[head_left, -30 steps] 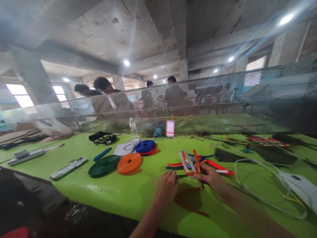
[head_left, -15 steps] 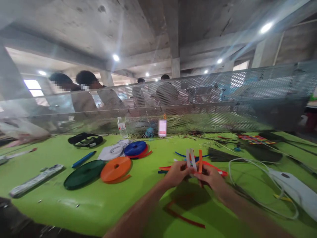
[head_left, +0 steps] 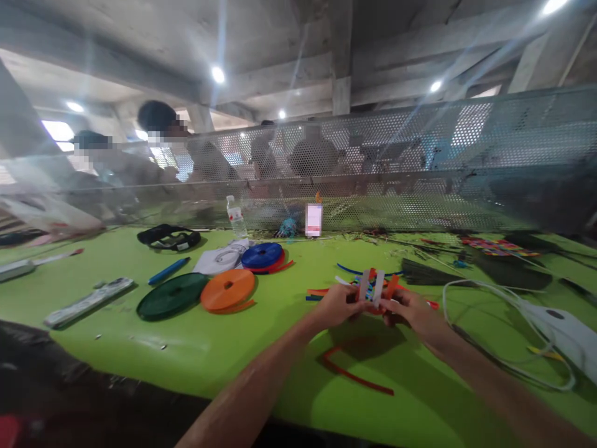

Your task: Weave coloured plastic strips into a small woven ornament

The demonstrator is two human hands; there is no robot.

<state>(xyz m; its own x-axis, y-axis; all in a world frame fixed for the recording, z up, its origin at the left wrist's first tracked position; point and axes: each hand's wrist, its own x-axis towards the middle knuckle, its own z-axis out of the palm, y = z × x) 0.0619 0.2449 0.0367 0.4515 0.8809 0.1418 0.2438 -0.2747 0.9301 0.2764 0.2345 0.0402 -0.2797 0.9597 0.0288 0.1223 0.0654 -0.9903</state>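
Over the green table, my left hand (head_left: pixel 336 305) and my right hand (head_left: pixel 410 309) are close together, fingers closed on one small piece of plastic strips. Two white strips (head_left: pixel 379 285) stand up from it, and an orange strip (head_left: pixel 392 286) leans out by my right fingers. How the strips cross is hidden behind my fingertips. Beneath and behind the hands lie loose strips, among them a blue strip (head_left: pixel 349 270) and an orange-red strip (head_left: pixel 318 292). Nearer to me, a bent red strip (head_left: pixel 364 381) rests on the table.
Left of the hands lie an orange coil (head_left: pixel 219 298), a green coil (head_left: pixel 163 300), a blue coil (head_left: pixel 261 256) and a power strip (head_left: pixel 91 303). A white cable (head_left: pixel 506 376) loops at right. A water bottle (head_left: pixel 236 219) and phone (head_left: pixel 314 220) stand before a perforated metal screen (head_left: pixel 396 162); people sit beyond.
The view has tilted down, so the table appears higher and slightly to the right. Between my fingers, the white strips have spread apart and the orange one leans more to the right.
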